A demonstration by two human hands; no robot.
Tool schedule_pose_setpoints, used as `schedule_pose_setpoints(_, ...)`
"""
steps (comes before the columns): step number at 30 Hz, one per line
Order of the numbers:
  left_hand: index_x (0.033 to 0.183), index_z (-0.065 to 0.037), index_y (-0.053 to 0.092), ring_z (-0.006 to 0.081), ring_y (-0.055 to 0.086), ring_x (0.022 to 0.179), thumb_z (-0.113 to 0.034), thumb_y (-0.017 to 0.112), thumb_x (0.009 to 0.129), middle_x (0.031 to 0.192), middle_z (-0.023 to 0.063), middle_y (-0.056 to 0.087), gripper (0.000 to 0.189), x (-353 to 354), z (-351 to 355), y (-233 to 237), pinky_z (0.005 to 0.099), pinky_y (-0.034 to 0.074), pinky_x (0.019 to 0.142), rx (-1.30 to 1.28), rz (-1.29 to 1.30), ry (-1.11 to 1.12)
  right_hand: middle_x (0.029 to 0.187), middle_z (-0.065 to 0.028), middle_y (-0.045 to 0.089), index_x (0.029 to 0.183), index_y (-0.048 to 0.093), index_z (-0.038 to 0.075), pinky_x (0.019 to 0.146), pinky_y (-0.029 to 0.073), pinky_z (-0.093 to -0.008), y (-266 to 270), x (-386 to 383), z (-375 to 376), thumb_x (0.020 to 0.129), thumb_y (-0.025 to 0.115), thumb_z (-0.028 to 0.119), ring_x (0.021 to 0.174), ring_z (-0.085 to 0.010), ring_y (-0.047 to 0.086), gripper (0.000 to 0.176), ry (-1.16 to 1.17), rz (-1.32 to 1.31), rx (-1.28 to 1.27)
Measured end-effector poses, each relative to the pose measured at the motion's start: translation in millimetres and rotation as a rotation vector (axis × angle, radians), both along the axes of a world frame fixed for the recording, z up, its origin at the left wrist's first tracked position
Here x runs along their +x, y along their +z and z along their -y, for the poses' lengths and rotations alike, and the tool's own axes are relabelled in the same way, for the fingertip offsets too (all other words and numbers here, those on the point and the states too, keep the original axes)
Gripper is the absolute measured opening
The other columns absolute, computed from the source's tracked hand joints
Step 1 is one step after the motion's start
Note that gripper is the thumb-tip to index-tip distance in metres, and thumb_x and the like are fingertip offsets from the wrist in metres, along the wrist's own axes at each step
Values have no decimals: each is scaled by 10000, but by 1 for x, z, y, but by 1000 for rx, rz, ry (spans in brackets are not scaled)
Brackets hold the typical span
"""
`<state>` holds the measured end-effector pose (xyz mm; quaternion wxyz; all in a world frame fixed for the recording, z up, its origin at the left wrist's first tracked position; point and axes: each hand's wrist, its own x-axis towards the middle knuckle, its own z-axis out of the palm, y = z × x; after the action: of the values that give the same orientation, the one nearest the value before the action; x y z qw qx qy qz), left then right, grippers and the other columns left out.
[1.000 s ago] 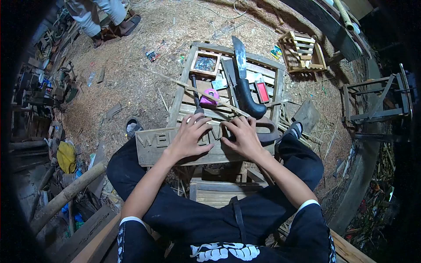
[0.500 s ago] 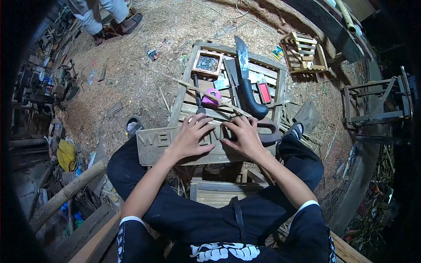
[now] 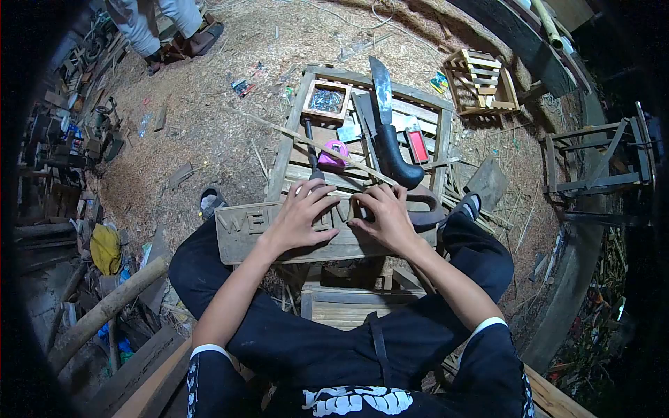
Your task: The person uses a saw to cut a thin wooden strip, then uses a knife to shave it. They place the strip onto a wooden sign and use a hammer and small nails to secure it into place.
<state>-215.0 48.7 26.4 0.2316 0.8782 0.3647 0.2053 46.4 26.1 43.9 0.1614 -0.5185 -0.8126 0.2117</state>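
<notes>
Head camera, steeply downward, close above hands point(image 3: 341, 217)

The floor point(image 3: 202, 118) is bare earth strewn with sawdust and straw, bright in the middle and dark at the edges. A slatted pallet point(image 3: 287, 139) lies at the centre. A small crate point(image 3: 481, 80) sits beyond its far right corner and a wooden frame point(image 3: 601, 181) stands to its right. Clutter point(image 3: 63, 139) and a log point(image 3: 108, 310) lie to its left.

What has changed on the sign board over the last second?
Nothing visibly changed. The left hand and right hand rest spread on the carved wooden board, as before. The machete and pink tape measure lie where they were on the pallet beyond.
</notes>
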Motion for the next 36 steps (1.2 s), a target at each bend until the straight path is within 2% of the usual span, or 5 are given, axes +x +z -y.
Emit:
schedule_pose_setpoints(7, 1297, -114, 698, 321, 469, 1446, -447, 865, 771, 1444, 102, 628, 645, -5, -3, -1, 528, 284, 1228, 17, 6, -11, 1087, -62, 666, 1259, 720, 121, 1028, 344, -492, -1, -2, 2, 802, 898, 334, 1138, -260, 604, 535, -19, -12, 47)
schedule_pose_setpoints(15, 1188, -135, 742, 317, 483, 1433, -435, 872, 761, 1427, 97, 644, 538, -5, -4, -2, 531, 295, 1220, 65, 24, 17, 1124, -78, 638, 1290, 692, 114, 1029, 341, -523, 3, -5, 3, 842, 851, 280, 1174, -271, 575, 504, 13, 22, 52)
schedule_pose_setpoints(19, 1180, -137, 745, 315, 491, 1425, -435, 869, 759, 1426, 96, 645, 531, -2, -2, -4, 531, 298, 1219, 46, 7, 21, 1143, -78, 634, 1302, 687, 124, 1041, 321, -533, 3, -7, 5, 848, 847, 273, 1184, -270, 569, 504, 49, 52, 104)
schedule_pose_setpoints(24, 1201, -134, 735, 311, 498, 1421, -434, 868, 756, 1422, 94, 647, 553, -3, -3, -4, 531, 301, 1219, 44, 12, 12, 1131, -49, 655, 1302, 680, 130, 1062, 287, -544, 3, -5, 3, 823, 871, 298, 1175, -261, 581, 542, -46, 10, -22)
schedule_pose_setpoints(36, 1221, -132, 732, 317, 481, 1439, -421, 871, 768, 1446, 76, 637, 555, -3, -1, -3, 534, 284, 1242, 19, -4, 12, 1152, -40, 661, 1255, 710, 131, 1084, 277, -556, 10, -5, 4, 776, 900, 311, 1199, -251, 585, 546, -31, 14, 11)
